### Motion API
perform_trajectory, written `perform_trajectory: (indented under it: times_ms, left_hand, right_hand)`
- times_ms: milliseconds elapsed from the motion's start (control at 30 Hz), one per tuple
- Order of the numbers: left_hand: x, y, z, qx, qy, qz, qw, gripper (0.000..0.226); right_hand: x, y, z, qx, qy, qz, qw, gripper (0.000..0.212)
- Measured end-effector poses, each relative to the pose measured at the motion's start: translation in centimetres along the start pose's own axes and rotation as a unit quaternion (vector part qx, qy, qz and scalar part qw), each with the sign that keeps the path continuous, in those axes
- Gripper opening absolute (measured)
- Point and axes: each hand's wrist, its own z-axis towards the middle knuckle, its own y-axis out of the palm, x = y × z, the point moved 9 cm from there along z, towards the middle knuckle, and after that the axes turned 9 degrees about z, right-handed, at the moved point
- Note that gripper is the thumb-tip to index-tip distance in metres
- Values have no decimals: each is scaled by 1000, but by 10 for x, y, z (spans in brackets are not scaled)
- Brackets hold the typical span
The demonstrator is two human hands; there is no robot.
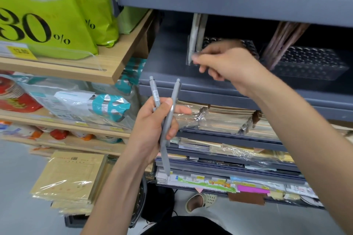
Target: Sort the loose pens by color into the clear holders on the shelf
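On the dark grey metal shelf (166,74) in front of us stand two clear plastic holders with honeycomb grids. The left clear holder (252,48) already has a few pale grey pens (195,34) standing at its left end, and the right clear holder (313,65) has a leaning bunch of brownish-mauve pens (284,38), so we judge the sorting to be partly done, with the two colours kept apart. Our right hand (229,65) reaches into the left holder, fingers curled close at the foot of the grey pens there. The fingertips are blurred, and we cannot tell whether they pinch a pen or only touch one. Our left hand (150,126), lower and nearer to us, is closed around two slim grey click pens (175,92), held upright and crossed below the shelf edge. These two at least are left to place, and by colour they belong with the grey ones. Most grid cells in both holders look unfilled.
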Motion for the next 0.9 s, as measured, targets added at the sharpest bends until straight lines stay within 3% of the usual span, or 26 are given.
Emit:
perform_trajectory:
  times_ms: [67,133,333,467,600,733,900]
  left_hand:
    - [0,5,1,-10,5,0,1000,14]
    - [0,12,1,-27,11,2,1000,14]
    - [-5,24,2,-50,-9,-16,999,17]
    - [-12,11,4,-10,-52,-13,999,21]
    - [-19,1,5,23,-64,-21,997,19]
    - [-24,7,6,-2,-97,-70,993,27]
    - [-24,9,5,-15,-108,-128,986,40]
  right_hand:
    - [17,23,-22,-123,49,21,991,26]
    - [25,33,-34,-189,67,49,978,25]
    - [30,28,-37,-180,69,132,972,5]
    - [13,3,-27,-113,33,236,965,6]
    - [-9,-44,-9,49,-71,287,954,8]
    - [-22,-74,1,181,-156,238,941,19]
    - [-22,-74,15,206,-161,165,951,33]
